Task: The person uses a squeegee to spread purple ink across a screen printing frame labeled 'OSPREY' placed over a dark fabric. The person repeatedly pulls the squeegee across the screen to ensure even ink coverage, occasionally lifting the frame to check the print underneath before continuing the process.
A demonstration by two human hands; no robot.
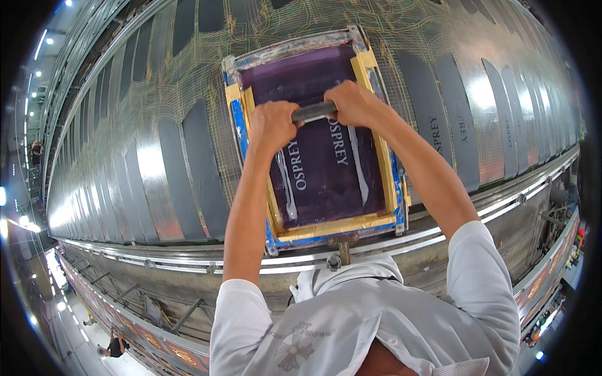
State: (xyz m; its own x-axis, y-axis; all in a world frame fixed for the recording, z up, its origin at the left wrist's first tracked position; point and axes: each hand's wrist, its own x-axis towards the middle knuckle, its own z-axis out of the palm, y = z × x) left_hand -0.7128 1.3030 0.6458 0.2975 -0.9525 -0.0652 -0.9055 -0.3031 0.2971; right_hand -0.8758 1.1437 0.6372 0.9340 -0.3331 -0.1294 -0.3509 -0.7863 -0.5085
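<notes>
A purple printing screen (329, 194) with white lettering and pale streaks lies on the long table, its frame edged with yellow and blue tape. My left hand (273, 125) and my right hand (351, 103) are both wrapped round the dark bar of a squeegee (310, 113), held crosswise over the upper part of the screen. My left hand is near the screen's left side, my right hand a little higher toward the right. The squeegee's blade is hard to make out beneath the bar.
The long table (199, 169) carries rows of dark grey cut panels, some lettered, among tangled thin yellowish lines. A metal rail (426, 237) runs along the near edge, with another bench (144, 323) below. Distant people (116, 344) stand at the lower left and far left.
</notes>
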